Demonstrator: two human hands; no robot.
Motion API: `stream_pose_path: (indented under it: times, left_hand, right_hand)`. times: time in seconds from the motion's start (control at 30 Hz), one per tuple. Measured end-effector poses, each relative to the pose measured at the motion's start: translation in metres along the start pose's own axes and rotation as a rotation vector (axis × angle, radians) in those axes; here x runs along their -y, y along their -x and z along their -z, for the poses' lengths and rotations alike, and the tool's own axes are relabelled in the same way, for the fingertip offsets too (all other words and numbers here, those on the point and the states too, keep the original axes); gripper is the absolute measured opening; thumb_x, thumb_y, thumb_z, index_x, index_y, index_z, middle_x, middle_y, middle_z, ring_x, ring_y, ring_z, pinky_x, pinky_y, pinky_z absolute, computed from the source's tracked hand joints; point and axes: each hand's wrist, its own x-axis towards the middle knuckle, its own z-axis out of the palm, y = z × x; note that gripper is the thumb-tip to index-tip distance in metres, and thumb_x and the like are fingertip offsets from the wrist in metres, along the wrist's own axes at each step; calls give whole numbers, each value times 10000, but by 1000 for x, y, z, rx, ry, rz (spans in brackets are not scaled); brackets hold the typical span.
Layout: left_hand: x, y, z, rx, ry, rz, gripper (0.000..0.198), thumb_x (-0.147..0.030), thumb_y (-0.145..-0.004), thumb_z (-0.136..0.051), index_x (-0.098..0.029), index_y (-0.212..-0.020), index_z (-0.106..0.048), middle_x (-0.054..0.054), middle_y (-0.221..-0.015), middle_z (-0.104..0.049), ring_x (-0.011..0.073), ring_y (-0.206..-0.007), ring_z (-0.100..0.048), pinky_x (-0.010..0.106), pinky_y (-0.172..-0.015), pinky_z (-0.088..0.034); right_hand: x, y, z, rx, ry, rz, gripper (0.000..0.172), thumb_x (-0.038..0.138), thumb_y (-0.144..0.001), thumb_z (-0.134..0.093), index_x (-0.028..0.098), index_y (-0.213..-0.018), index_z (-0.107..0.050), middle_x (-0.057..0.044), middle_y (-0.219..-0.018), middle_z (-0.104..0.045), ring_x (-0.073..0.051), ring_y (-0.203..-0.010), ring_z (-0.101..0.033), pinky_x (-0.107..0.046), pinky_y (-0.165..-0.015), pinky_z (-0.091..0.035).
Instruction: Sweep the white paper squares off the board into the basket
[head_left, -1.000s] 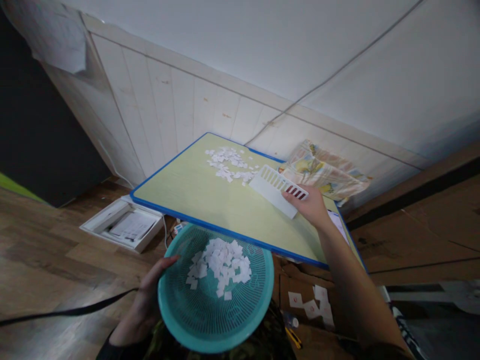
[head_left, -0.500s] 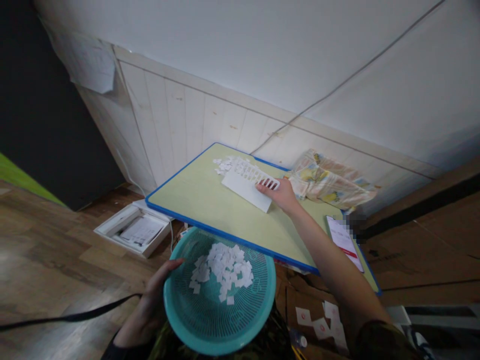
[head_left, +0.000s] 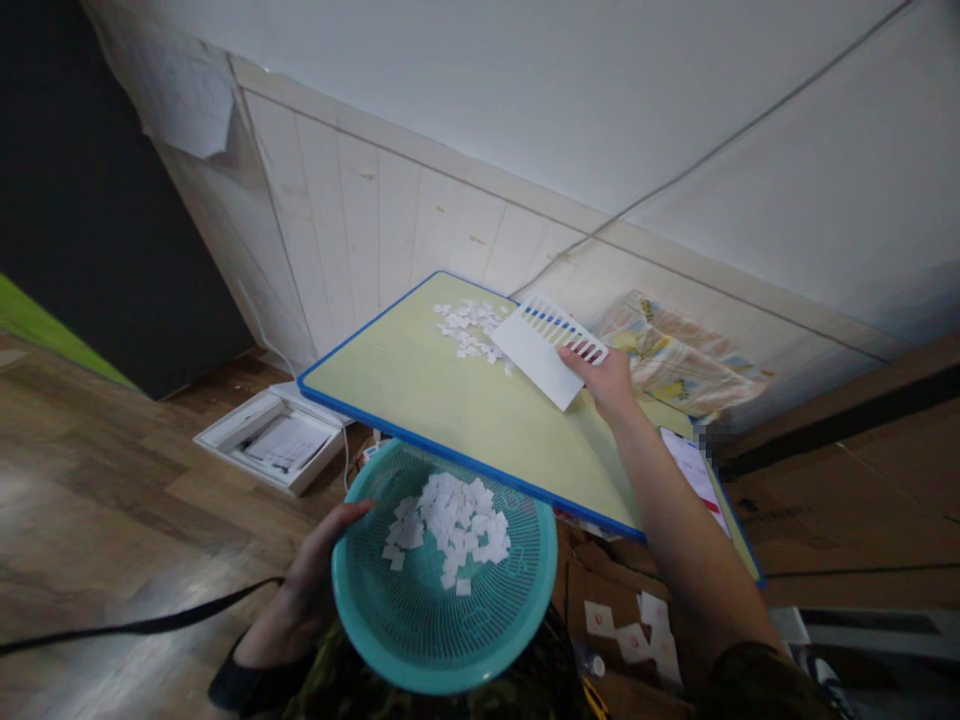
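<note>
My left hand [head_left: 322,550] grips the left rim of a teal plastic basket [head_left: 444,655], thumb over the edge, the other fingers hidden beneath. Several small white paper pieces [head_left: 457,515] lie inside the basket, which sits just below the table's front edge. Above the table, my right hand [head_left: 609,380] is closed on the right end of a flat white plastic piece with a row of slots [head_left: 536,355]. Left of this slotted piece, more paper bits [head_left: 469,325] are spread on the yellow-green table top [head_left: 405,385].
A phone [head_left: 694,475] lies at the table's right end. Behind it is a crumpled patterned cloth or bag [head_left: 675,350] by the wall. An open white box [head_left: 274,440] rests on the floor at left. White cards [head_left: 634,640] lie on cardboard at lower right.
My right hand has lifted the slotted white piece up and to the right, away from the paper bits on the table. My left hand still holds the basket.
</note>
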Motion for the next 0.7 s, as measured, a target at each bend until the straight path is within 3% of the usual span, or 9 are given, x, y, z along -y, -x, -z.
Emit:
stream_pose_path:
  times: [0.17,0.33,0.47,0.7]
  left_hand:
    - [-1,4,-4,-25,5,6,112,-156,-791,-626,-116,-743,-719,101,-583,-757,236,-459,-684,331,-465,-575]
    - [-2,4,-4,-18,20,6,135,-117,-790,-610,-110,-698,-709,112,-590,-758,213,-448,-674,311,-472,-574]
    - [-1,1,-3,-37,31,28,119,-130,-780,-617,-127,-812,-732,82,-567,-752,226,-440,-677,325,-457,-578]
    - [2,-1,-4,-36,-8,-39,196,-93,-793,-594,-133,-632,-699,62,-526,-731,188,-412,-655,272,-438,-566]
  right_hand:
    - [2,5,-1,66,98,35,420,532,-656,-731,150,-828,-725,-59,-772,-713,-216,-702,-645,-315,-618,-490]
    - [4,0,18,135,35,-3,406,489,-605,-783,146,-808,-709,-45,-756,-701,-186,-638,-614,-298,-581,-467]
    - [2,-3,21,40,6,-13,425,505,-600,-777,151,-823,-701,-50,-805,-707,-190,-688,-621,-300,-614,-473]
    - [2,-3,21,124,23,-25,377,480,-606,-768,150,-766,-682,-35,-736,-681,-175,-641,-593,-284,-578,-452]
